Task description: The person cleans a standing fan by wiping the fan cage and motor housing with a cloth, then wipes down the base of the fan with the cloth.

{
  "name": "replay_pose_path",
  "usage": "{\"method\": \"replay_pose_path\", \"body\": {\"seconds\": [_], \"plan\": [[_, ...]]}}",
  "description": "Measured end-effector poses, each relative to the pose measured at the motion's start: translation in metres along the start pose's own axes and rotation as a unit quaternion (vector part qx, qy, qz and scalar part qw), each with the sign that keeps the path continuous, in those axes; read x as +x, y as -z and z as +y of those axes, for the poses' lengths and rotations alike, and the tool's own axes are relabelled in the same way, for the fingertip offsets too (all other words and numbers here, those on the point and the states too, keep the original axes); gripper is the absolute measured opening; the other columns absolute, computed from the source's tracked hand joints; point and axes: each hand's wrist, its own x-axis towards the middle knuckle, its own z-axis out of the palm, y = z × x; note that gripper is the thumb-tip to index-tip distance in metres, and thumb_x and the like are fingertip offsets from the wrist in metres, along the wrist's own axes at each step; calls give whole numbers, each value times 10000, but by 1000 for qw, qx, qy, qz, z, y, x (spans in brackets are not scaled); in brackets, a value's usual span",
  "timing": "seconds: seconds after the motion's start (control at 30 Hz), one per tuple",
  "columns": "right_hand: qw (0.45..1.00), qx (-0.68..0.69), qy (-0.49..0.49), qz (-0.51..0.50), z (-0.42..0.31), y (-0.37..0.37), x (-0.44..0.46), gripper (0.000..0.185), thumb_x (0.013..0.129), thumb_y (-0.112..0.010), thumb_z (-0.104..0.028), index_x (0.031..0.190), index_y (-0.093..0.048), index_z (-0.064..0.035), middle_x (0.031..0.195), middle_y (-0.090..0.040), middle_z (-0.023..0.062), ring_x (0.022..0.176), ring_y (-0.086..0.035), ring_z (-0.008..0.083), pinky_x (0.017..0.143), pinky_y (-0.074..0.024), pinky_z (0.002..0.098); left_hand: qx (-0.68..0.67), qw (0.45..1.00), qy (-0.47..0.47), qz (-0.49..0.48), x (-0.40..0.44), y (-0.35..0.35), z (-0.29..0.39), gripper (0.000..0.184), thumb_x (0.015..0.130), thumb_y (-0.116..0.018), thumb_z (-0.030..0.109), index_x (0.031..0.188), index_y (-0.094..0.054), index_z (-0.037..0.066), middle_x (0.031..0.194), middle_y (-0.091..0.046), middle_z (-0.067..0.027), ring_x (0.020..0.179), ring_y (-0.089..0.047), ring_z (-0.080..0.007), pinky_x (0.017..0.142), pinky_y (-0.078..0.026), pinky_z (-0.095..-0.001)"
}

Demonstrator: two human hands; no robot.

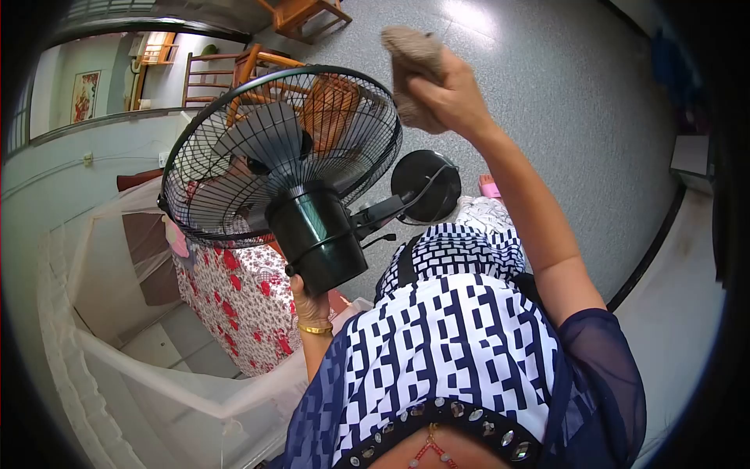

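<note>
Spread widest, the grey floor [562, 102], with one bed [223, 313] under a flowered sheet beside its left edge. Cut off at the far edge, one piece of wooden furniture [308, 16]. Nearer the left edge, one black fan [314, 211] on one round base [426, 187]; blades [262, 129] too obscured by the guard [373, 186] to count. Below the fan's rear end, left hand [315, 311], grasping it, most fingers hidden behind. Beside the guard, right hand [453, 94], raised, clenched round one bunched tan cloth [414, 55], partly covered by fingers. Smallest, one gold bracelet [315, 330].
</note>
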Motion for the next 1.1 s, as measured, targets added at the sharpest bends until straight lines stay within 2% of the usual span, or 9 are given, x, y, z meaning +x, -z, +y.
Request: {"method": "replay_pose_path", "body": {"seconds": [0.1, 0.43, 0.5, 0.53, 0.57, 0.63, 0.67, 0.77, 1.1], "plan": [[978, -183, 75, -60, 9, -15, 7, 264, 733, -608, -221, 804, -623, 33, 984, -563, 192, 860, -597, 377, 774, -500, 432, 9, 1000, -5, -1, -3, -6, 10, 828, 712, -766, 485, 1342, -450, 50, 1289, -546, -89, 1187, -525, -244, 1035, -401, -400], [984, -154, -74, -51, 93, -32, -61, 322, 735, -596, -221, 930, -616, 35, 1060, -557, 248, 916, -573, 433, 812, -473, 465, -11, 999, -11, 40, -7, -11, -1, 796, 702, -775, 462, 1314, -483, 44, 1258, -569, -90, 1142, -561, -242, 1019, -431, -385], [967, -49, -236, -86, 103, -35, -72, 324, 734, -575, -202, 950, -611, 37, 1013, -583, 265, 911, -580, 438, 815, -479, 446, -16, 999, -11, 38, -11, -12, 0, 780, 701, -777, 454, 1300, -492, 44, 1243, -577, -84, 1118, -576, -234, 996, -456, -378], [947, -24, -294, -130, 106, -33, -72, 304, 746, -556, -154, 981, -609, 30, 946, -629, 221, 846, -624, 370, 791, -497, 406, -19, 999, -10, 45, -11, -13, -2, 780, 701, -777, 454, 1300, -492, 44, 1243, -577, -84, 1118, -576, -234, 996, -456, -378], [945, -24, -297, -136, 108, -34, -73, 304, 746, -556, -154, 981, -609, 30, 946, -629, 221, 846, -624, 370, 791, -497, 406, -14, 999, -15, 48, -11, -13, -3, 767, 701, -777, 448, 1290, -500, 43, 1224, -587, -82, 1099, -587, -231, 986, -466, -376], [829, 214, -498, -136, 115, -40, -78, 296, 760, -542, -102, 1027, -597, 13, 936, -641, 143, 790, -640, 267, 748, -512, 366, -11, 998, -20, 60, -13, -11, -3, 753, 701, -777, 443, 1279, -508, 43, 1204, -597, -79, 1080, -598, -227, 975, -477, -373], [798, 253, -525, -151, 125, -41, -79, 290, 770, -542, -68, 1050, -584, -4, 933, -631, 94, 790, -632, 202, 717, -525, 347, -16, 998, -16, 59, -14, -10, -2, 741, 701, -777, 439, 1270, -515, 43, 1185, -605, -79, 1066, -605, -226, 973, -479, -373], [729, 269, -603, -180, 125, -44, -83, 292, 769, -552, -60, 1054, -579, -2, 935, -633, 104, 796, -635, 221, 709, -535, 365, -34, 998, -18, 51, -11, -7, -2, 707, 715, -768, 421, 1260, -524, 42, 1169, -615, -85, 1041, -619, -229, 967, -484, -372], [768, 205, -573, -198, 96, -67, -92, 399, 789, -594, -116, 1147, -511, 39, 1030, -605, 171, 872, -639, 260, 723, -541, 368, -50, 998, -21, 28, -2, -3, -13, 680, 776, -717, 413, 1289, -494, 27, 1218, -597, -98, 1092, -592, -239, 1002, -450, -389]]}}
